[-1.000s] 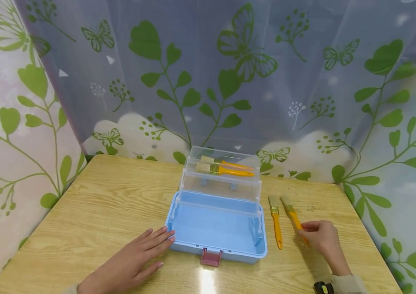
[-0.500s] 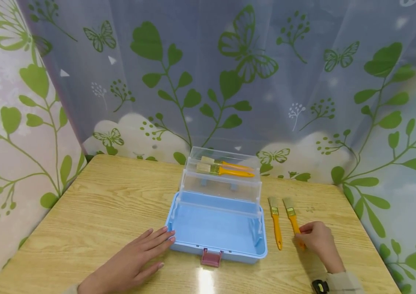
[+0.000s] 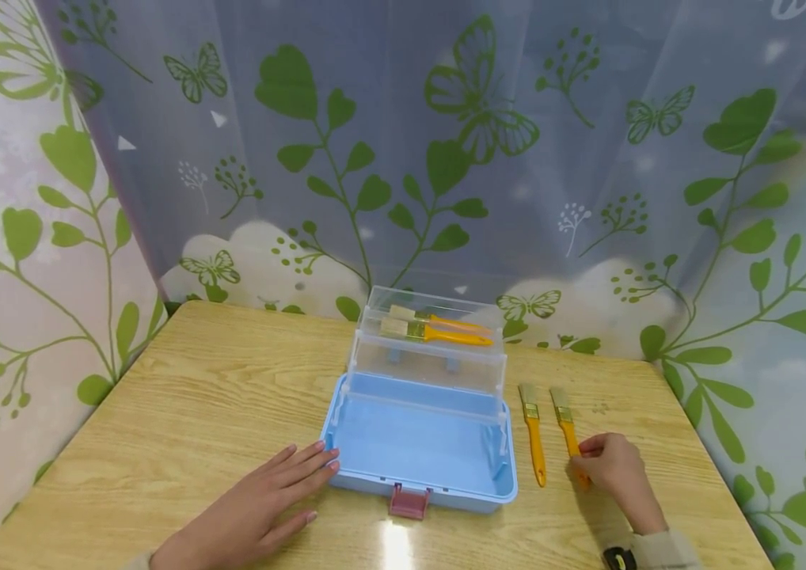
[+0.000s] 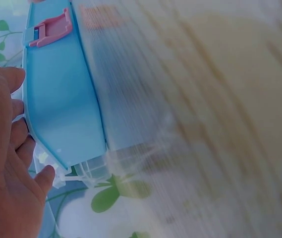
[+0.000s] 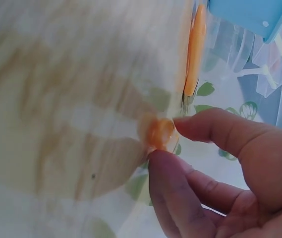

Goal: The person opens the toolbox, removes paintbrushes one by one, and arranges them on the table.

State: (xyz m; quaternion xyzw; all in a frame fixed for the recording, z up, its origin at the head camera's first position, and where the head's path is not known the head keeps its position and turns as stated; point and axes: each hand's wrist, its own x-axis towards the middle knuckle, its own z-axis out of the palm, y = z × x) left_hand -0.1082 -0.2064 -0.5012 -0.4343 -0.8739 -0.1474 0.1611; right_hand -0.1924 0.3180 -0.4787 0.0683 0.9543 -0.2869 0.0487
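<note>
My right hand point(image 3: 614, 467) pinches the orange handle of a paintbrush point(image 3: 565, 423) lying on the table, its bristles pointing away from me. The handle end point(image 5: 161, 133) shows between thumb and fingers in the right wrist view. Just left of it lies a second paintbrush point(image 3: 534, 443), nearly parallel. The blue storage box point(image 3: 410, 443) stands with its lid up. Straight fingers of my left hand point(image 3: 253, 499) rest against its front left corner; the left wrist view shows them along the blue wall point(image 4: 64, 109). Two more paintbrushes point(image 3: 454, 336) lie on the raised clear tray point(image 3: 431, 372).
A pink latch point(image 3: 408, 501) hangs at the box's front. The wooden table point(image 3: 232, 372) reaches back to a curtain point(image 3: 403, 158) printed with leaves and butterflies, which also runs along both sides.
My right hand has shifted slightly left, turning the pinched paintbrush straighter, so it lines up more with the brush beside it. The left hand and the box have stayed put.
</note>
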